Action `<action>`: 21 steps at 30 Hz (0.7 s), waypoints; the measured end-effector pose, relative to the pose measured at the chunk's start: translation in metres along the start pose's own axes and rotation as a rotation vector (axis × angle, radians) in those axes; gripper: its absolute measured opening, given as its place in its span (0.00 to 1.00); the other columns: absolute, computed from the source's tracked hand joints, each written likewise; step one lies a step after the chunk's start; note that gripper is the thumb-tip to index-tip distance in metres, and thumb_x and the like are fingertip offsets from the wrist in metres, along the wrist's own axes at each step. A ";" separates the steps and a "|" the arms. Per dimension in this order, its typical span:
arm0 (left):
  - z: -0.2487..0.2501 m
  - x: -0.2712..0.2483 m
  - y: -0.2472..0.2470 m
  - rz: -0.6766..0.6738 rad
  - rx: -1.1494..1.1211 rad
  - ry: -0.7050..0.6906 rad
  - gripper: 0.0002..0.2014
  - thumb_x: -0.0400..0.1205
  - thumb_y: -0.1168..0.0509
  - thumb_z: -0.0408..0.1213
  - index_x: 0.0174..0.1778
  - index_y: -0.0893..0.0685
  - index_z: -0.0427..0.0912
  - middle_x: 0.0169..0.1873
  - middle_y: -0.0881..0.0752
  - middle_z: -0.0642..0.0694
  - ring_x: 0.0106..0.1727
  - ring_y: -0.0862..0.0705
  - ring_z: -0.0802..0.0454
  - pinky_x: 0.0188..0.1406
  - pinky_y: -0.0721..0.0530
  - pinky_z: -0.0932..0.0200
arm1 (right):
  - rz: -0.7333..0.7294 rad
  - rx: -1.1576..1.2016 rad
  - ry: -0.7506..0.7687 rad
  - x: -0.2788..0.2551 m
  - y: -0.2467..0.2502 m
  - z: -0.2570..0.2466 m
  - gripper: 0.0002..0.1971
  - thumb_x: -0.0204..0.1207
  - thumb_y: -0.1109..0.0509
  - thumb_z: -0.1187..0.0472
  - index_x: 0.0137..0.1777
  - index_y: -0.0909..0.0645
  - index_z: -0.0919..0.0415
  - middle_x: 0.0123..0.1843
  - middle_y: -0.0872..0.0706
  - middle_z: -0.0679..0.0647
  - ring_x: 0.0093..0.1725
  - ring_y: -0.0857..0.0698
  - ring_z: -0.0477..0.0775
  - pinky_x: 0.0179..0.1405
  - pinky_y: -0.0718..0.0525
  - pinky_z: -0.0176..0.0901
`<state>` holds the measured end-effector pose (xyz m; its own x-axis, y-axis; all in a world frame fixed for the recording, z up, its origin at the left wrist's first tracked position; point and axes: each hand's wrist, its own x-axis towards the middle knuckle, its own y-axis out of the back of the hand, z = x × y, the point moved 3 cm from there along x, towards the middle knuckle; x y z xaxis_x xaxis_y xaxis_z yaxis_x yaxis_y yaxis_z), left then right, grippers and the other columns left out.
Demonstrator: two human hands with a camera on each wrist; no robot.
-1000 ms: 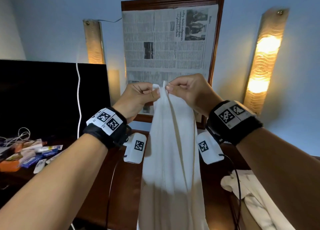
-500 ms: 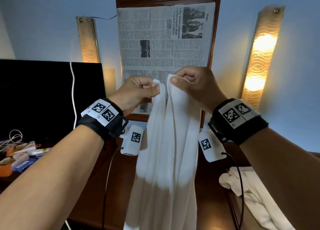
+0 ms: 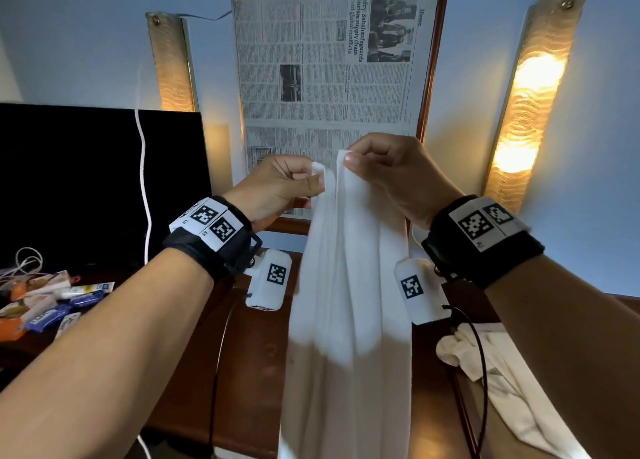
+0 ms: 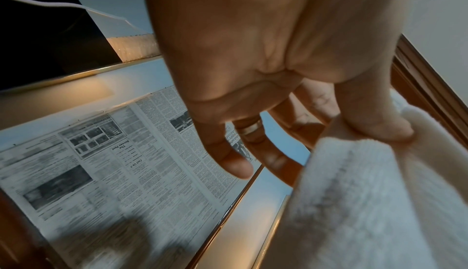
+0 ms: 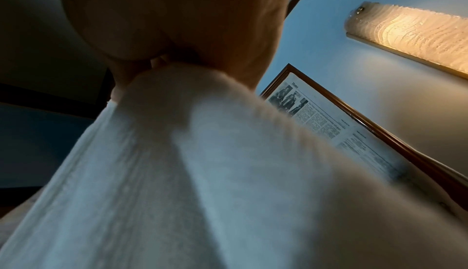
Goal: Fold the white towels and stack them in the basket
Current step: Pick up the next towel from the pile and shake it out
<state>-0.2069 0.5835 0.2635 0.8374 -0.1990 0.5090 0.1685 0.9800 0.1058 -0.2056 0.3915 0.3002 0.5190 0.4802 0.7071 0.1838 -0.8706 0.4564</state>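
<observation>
The white towel (image 3: 349, 320) hangs vertically in long folds, its top edge gathered between both hands, raised above the wooden table (image 3: 249, 372). The left hand (image 3: 277, 188) pinches one top corner between thumb and forefinger; its remaining fingers (image 4: 228, 159) are loosely extended, clear of the cloth. The right hand (image 3: 391, 174) pinches the adjacent corner, just beside the left. Below the right wrist, a second towel (image 3: 491, 372) lies crumpled on the table. Behind the hands hangs a framed newspaper (image 3: 325, 63); a dark screen (image 3: 86, 181) stands left of the left hand.
</observation>
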 end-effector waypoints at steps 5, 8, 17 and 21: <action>-0.001 0.003 -0.014 -0.029 -0.035 -0.003 0.11 0.71 0.23 0.38 0.44 0.09 0.36 0.43 0.10 0.40 0.52 0.16 0.38 0.56 0.19 0.42 | -0.026 0.058 -0.029 -0.006 -0.003 0.002 0.09 0.82 0.29 0.62 0.40 0.16 0.63 0.29 0.27 0.65 0.33 0.28 0.49 0.39 0.27 0.40; -0.003 0.006 -0.016 -0.003 -0.037 -0.010 0.09 0.70 0.22 0.33 0.43 0.12 0.36 0.38 0.10 0.42 0.46 0.16 0.41 0.49 0.18 0.47 | -0.054 0.172 -0.095 -0.014 -0.005 0.006 0.09 0.84 0.32 0.66 0.45 0.18 0.73 0.33 0.22 0.65 0.33 0.22 0.47 0.38 0.22 0.36; -0.017 0.012 -0.010 0.024 0.075 0.006 0.13 0.66 0.21 0.25 0.41 0.15 0.41 0.34 0.13 0.44 0.36 0.13 0.49 0.41 0.11 0.54 | -0.200 0.205 -0.328 -0.031 -0.023 0.021 0.16 0.89 0.40 0.57 0.41 0.19 0.59 0.31 0.22 0.45 0.32 0.23 0.44 0.37 0.23 0.34; -0.029 -0.003 -0.012 0.108 0.052 0.049 0.11 0.67 0.16 0.34 0.37 0.12 0.37 0.33 0.11 0.39 0.31 0.14 0.48 0.33 0.16 0.57 | -0.103 0.194 -0.325 -0.031 -0.028 0.030 0.25 0.80 0.33 0.47 0.48 0.21 0.75 0.50 0.20 0.82 0.52 0.19 0.82 0.60 0.20 0.76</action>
<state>-0.1964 0.5723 0.2354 0.8739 -0.0904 0.4776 0.0495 0.9940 0.0976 -0.2019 0.3974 0.2493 0.7212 0.5341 0.4411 0.3869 -0.8388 0.3830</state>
